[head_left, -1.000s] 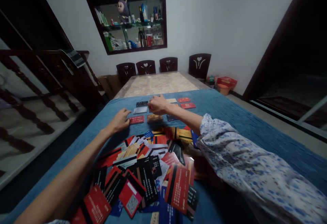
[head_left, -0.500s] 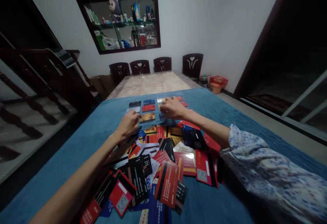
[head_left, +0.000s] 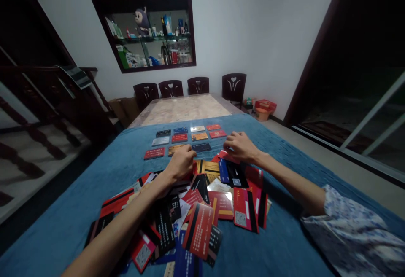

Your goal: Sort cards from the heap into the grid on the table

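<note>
Plastic bank-type cards lie in rows on the blue cloth, among them a red card [head_left: 154, 153], a gold card [head_left: 176, 149] and a dark blue card [head_left: 201, 147] in the nearest row. My left hand [head_left: 182, 163] is just in front of the gold card, over the loose pile, with its fingers curled together. My right hand [head_left: 241, 146] is right of the rows, above the pile's far edge, with bent fingers beside a red card [head_left: 228, 156]. Whether either hand grips a card is hidden. The pile includes an orange-red card [head_left: 198, 229] and a black card [head_left: 164, 226].
Beyond the cloth [head_left: 278, 159] the bare stone tabletop [head_left: 190, 107] continues to several dark chairs [head_left: 234, 87]. A wall cabinet [head_left: 152, 32] holds bottles and a plush toy. A stair railing [head_left: 28, 116] stands left, a glass sliding door [head_left: 357, 112] right.
My left hand has moved right from the rows' left side, uncovering the red card there. My right hand has drawn right and nearer, off the rows. The view has shifted slightly.
</note>
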Available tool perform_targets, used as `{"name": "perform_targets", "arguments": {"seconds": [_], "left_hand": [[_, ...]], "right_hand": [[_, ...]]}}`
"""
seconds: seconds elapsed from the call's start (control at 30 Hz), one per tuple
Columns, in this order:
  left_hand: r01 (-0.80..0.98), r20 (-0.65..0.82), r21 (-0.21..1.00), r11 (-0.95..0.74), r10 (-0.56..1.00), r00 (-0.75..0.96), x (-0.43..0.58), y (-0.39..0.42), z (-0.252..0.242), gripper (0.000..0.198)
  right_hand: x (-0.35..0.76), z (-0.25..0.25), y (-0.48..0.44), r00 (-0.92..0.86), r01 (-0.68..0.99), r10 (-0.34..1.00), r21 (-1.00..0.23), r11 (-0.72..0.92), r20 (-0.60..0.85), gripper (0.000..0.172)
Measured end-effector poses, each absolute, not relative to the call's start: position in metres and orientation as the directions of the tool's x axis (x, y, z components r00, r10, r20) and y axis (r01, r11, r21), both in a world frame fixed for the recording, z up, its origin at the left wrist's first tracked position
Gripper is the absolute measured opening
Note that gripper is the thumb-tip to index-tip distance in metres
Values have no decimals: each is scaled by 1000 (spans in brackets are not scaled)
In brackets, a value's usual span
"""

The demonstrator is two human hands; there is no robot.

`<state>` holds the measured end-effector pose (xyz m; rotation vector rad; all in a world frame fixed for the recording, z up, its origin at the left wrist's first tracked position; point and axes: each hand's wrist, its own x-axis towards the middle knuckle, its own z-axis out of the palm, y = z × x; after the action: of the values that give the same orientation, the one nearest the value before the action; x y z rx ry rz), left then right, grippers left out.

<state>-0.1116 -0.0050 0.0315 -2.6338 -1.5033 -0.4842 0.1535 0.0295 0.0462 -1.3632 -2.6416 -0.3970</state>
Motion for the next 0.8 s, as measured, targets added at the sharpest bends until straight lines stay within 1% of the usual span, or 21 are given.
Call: {"name": "perform_targets", "arguments": {"seconds": [0.07,0.17,0.33,0.57,0.63,0.73,0.8], "left_hand": [[843,285,83,-531,823,490,-101,-5,32,25],[834,265,69,-548,816,514,-86,-5,33,27],[816,204,47,-576,805,557,-62,2,34,24],[776,137,123,-619,785,605,-34,21,31,32],[782,76,141,-607,794,602,-26,24,31,39],[779,-13,169,-603,789,614,-16,27,31,57],[783,-56,180,-595,789,612,-13,28,30,61]], "right_hand": [[163,42,27,-570,822,789,162,546,232,21],[176,34,25,-553,833,803,120,540,223,19],[190,25,23,-520,851,824,58,521,224,23],[199,22,16,-541,834,826,-28,551,158,30],[201,22,13,-558,822,819,-45,567,135,30],[203,21,11,-576,809,809,-58,585,120,29],[204,21,10,-593,795,796,-65,603,125,29]]}}
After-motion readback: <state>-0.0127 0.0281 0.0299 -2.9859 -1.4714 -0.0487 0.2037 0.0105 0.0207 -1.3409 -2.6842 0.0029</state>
